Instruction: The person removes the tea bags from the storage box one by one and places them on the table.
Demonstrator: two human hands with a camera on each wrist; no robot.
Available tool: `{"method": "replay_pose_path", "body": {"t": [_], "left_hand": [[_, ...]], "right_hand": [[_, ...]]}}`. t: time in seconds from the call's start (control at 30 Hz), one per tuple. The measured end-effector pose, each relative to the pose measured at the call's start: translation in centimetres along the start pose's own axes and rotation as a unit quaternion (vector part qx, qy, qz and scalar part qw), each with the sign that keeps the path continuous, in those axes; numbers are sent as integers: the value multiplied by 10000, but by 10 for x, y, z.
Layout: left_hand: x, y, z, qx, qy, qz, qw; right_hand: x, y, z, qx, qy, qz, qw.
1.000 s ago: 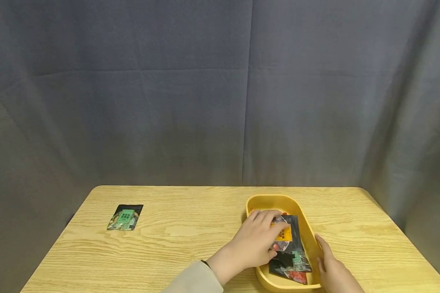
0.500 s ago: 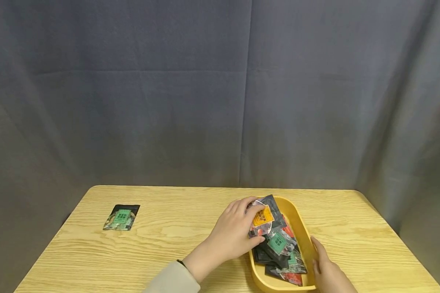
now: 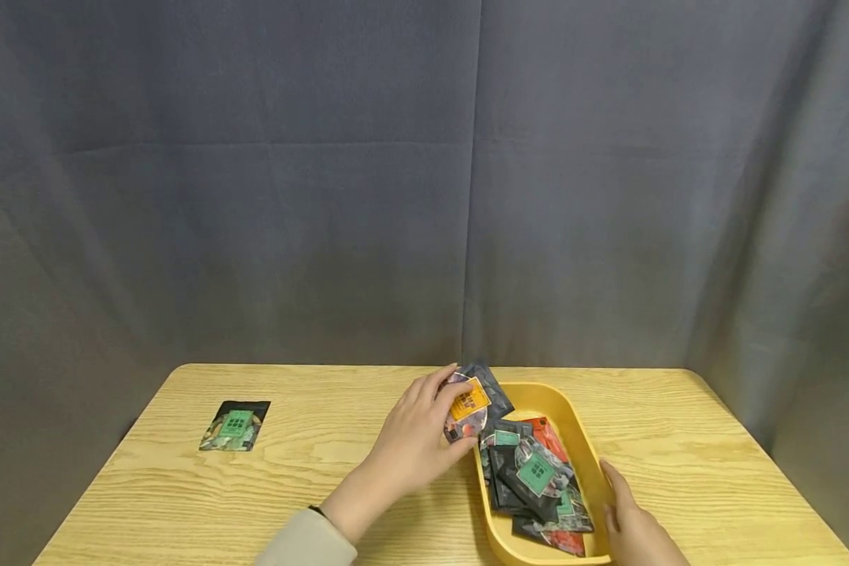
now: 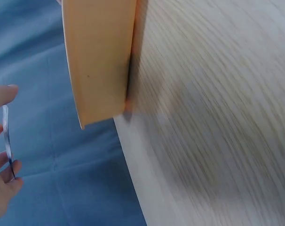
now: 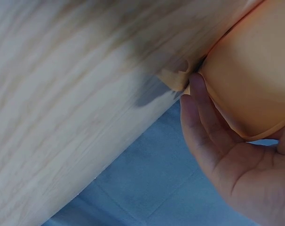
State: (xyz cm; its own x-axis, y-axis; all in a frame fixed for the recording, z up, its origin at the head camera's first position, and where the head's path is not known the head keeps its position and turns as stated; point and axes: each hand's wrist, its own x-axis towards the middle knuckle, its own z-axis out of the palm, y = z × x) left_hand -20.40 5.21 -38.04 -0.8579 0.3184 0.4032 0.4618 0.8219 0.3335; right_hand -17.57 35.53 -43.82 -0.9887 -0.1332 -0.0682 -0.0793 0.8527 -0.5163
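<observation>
My left hand [image 3: 410, 444] pinches a flat black food packet [image 3: 469, 401] with an orange label, held up at the left rim of a yellow plastic bin [image 3: 586, 472]. The left wrist view catches this packet edge-on as a thin strip between thumb and fingers. My right hand [image 3: 637, 527] holds the bin's right wall, its fingers [image 5: 206, 110] lying along the outside and the thumb at the rim. Inside the bin is a loose pile of several packets, among them a green-labelled packet [image 3: 535, 474] on top and a red packet [image 3: 548, 436] behind it.
A single green-labelled packet [image 3: 235, 425] lies flat on the far left of the wooden table [image 3: 311, 456]. Past the table's back edge hangs a grey-blue curtain [image 3: 325, 236], which also runs along both sides.
The left hand has lifted the orange-labelled packet from the bin and moved it left to the rim, uncovering the packets beneath. The right hand has stayed at the bin's right wall.
</observation>
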Motion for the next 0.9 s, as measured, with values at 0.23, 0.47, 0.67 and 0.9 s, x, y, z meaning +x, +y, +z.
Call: {"method": "replay_pose_path", "body": {"t": [0.23, 0.47, 0.67, 0.9], "left_hand": [[-10, -21, -1, -77, 239, -449, 9987], [-25, -48, -3, -161, 399, -681, 9967], [-42, -70, -8, -425, 289, -1171, 9918], [-53, -95, -16, -547, 290, -1806, 9816]], "right_hand": [[-1, 1, 0, -10, 2, -14, 10000], [0, 0, 0, -1, 34, -6, 10000], [-1, 2, 3, 9, 2, 98, 10000], [0, 3, 3, 23, -32, 81, 10000]]}}
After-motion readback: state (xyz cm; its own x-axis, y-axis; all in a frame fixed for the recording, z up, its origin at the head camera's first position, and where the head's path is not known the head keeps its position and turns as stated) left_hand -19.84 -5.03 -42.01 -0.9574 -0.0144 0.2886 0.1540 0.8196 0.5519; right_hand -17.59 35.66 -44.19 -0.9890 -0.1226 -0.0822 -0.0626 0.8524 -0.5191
